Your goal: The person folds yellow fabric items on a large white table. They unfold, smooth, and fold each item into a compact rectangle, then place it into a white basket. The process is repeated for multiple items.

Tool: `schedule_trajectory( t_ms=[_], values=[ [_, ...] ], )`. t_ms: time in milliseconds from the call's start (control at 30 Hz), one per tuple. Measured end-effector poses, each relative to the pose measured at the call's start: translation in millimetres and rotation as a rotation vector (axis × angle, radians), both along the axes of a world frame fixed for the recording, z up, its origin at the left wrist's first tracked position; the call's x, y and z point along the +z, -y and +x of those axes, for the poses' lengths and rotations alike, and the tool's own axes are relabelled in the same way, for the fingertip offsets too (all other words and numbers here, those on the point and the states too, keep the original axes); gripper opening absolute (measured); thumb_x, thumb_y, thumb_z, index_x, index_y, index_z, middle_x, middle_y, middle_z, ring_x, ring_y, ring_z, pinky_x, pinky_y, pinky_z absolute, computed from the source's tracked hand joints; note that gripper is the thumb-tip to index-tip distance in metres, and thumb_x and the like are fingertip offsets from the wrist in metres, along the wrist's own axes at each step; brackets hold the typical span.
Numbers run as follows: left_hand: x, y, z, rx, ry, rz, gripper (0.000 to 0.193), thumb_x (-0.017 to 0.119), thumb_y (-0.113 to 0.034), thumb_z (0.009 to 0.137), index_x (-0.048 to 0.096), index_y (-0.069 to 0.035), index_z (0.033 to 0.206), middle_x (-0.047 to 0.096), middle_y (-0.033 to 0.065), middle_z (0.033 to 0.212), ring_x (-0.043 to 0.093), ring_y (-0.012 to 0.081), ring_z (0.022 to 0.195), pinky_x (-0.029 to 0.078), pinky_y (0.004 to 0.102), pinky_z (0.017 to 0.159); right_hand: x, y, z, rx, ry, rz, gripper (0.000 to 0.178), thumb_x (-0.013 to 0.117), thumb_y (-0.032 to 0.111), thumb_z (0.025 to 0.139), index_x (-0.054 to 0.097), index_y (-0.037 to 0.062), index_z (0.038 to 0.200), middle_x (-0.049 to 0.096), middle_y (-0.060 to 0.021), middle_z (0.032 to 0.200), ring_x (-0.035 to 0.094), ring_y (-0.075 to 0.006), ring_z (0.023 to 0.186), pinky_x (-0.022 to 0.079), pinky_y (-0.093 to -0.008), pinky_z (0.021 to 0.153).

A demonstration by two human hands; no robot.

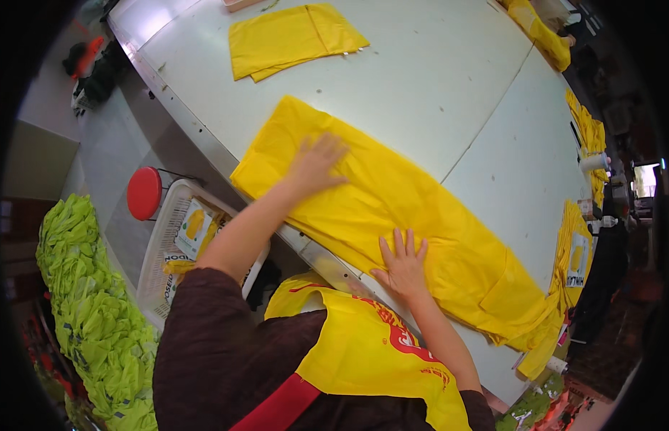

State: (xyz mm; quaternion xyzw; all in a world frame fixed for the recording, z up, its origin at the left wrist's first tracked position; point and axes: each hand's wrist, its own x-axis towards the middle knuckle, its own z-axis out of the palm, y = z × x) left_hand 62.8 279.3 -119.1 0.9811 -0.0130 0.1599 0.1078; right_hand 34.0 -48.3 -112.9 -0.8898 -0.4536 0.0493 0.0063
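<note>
A long folded piece of yellow waterproof-looking fabric (392, 208), perhaps a garment, lies slantwise across the white table (464, 79). My left hand (318, 164) rests flat on its upper left part, fingers spread and slightly blurred. Near the fabric's front edge, my right hand (404, 267) presses down with its fingers spread as well. Neither hand grips anything. Toward the right the fabric becomes rumpled and runs to the table's edge. A second yellow piece (295, 39), folded flat, lies farther back on the table.
A white plastic basket (156, 266) with printed packages stands left of the table, beside a red round stool (144, 193). Lime-green fabric (90, 316) is heaped at far left. Yellow pieces (575, 241), a printed package and a thread spool (594, 162) line the right edge.
</note>
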Motion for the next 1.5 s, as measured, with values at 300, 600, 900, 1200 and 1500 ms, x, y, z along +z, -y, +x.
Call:
schedule_trajectory(
  t_ms=[300,600,900,1200,1500],
  values=[
    [12,-113,7,0.645,-0.347,-0.278,0.05,0.057,-0.044,0.084,0.055,-0.007,0.117,0.053,0.0154,0.125,0.049,0.0313,0.117,0.042,0.0415,0.093,31,-26,5,-0.129,-0.317,0.088,0.063,0.06,0.044,0.081,0.045,0.0096,0.132,0.039,-0.0202,0.138,0.035,-0.039,0.127,0.025,-0.0543,0.102],
    [39,-141,8,0.551,-0.87,-0.677,0.057,0.066,-0.032,0.074,0.053,0.0,0.12,0.059,0.0194,0.113,0.059,0.0287,0.101,0.047,0.0379,0.084,51,-200,127,-0.782,-1.515,0.842,0.066,0.057,0.031,0.089,0.026,0.0079,0.142,0.033,-0.0059,0.142,0.042,-0.0213,0.12,0.04,-0.0404,0.09],
    [44,-146,-17,0.184,-0.787,-1.539,0.059,0.053,-0.003,0.078,0.036,-0.003,0.134,0.051,0.0136,0.125,0.053,0.0225,0.112,0.044,0.0331,0.095,19,-205,14,-0.615,-1.909,0.423,0.071,0.056,0.036,0.087,0.022,0.0137,0.144,0.021,-0.0025,0.15,0.038,-0.0202,0.122,0.032,-0.0565,0.094],
    [86,16,15,-0.032,-0.584,-0.901,0.05,0.059,-0.015,0.076,0.043,-0.002,0.122,0.061,0.0206,0.103,0.061,0.03,0.091,0.049,0.0372,0.076,39,-172,-32,-0.035,-1.504,0.379,0.075,0.061,0.028,0.083,0.023,-0.0011,0.14,0.028,-0.021,0.143,0.033,-0.0269,0.13,0.032,-0.0328,0.103],
    [11,88,-32,-0.044,-0.345,-1.096,0.036,0.06,-0.028,0.079,0.053,-0.005,0.106,0.06,0.0155,0.089,0.061,0.0299,0.077,0.05,0.041,0.067,79,-120,53,-0.425,-1.696,0.644,0.035,0.052,0.021,0.091,0.051,0.0042,0.121,0.063,-0.0084,0.095,0.062,-0.0129,0.077,0.05,-0.0257,0.068]
  ],
)
